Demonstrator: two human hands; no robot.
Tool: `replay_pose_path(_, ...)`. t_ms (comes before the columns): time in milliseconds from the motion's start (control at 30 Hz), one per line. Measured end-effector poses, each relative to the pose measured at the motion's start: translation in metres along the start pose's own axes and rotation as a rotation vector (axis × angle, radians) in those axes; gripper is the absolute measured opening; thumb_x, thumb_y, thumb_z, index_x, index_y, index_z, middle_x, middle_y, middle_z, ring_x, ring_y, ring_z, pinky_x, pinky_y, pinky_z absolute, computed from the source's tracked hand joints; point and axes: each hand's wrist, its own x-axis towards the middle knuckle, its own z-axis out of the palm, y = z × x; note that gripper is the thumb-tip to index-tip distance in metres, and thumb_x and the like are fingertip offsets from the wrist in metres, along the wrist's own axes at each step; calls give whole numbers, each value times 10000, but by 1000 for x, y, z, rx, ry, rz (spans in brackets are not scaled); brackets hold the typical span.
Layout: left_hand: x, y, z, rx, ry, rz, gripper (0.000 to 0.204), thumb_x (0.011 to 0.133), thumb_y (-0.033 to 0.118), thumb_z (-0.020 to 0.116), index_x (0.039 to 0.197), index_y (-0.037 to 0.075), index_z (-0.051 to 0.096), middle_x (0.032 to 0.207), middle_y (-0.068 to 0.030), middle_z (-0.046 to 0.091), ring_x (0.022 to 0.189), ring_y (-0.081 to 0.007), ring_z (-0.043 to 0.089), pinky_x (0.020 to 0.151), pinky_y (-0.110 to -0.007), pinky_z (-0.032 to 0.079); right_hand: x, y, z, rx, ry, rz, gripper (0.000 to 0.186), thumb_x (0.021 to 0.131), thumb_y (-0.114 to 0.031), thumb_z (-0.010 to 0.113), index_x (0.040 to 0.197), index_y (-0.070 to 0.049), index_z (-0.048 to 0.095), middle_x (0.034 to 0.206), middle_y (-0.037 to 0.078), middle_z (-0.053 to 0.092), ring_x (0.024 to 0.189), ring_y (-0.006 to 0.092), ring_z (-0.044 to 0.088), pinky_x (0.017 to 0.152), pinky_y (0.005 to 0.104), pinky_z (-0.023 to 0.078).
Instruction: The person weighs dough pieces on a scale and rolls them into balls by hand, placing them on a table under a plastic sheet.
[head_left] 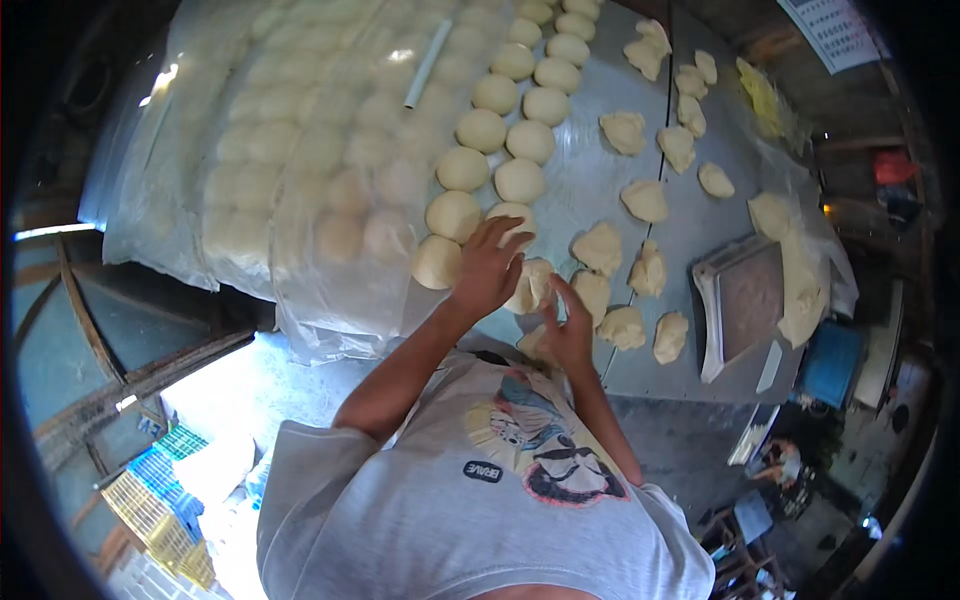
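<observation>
My left hand [487, 268] has its fingers spread, their tips at a smooth dough ball [516, 212] in the near end of two rows. Its thumb side lies beside a creased piece of dough [531, 284] in front of me. My right hand [570, 335] is on the other side of that piece, with the index finger stretched out to its edge and the fingers apart. Another lump of dough [534, 343] sits next to my right hand, partly hidden by it. Rough, unrounded dough pieces [598, 248] lie to the right of my hands.
Many dough balls lie under clear plastic sheeting [300, 290] at left, with a pale stick [428, 62] on top. Farther right on the metal table [640, 385] stand a square scale [740, 300] and a long slab of dough [803, 285]. Plastic crates [150, 510] are on the floor.
</observation>
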Motion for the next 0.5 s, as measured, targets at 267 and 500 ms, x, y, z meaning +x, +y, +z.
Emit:
replay_pose_path(267,-27,-20,34,-47,-4,-106,364,819,85,653,1173,43,580,1299,-193,503,1158,-402,506,962,-484,425,20,23,0,-105,-17,-124,350,878,-129,665,1180,35,600,1132,218,637,1056,341,628,880,377,496)
replay_pose_path(500,-104,1,50,-1002,-37,-1250,452,957,368,592,1241,29,497,1179,-124,580,1037,-241,599,848,-403,509,20,22,34,83,-60,147,446,771,-207,753,1117,19,585,937,199,678,901,353,669,796,409,521)
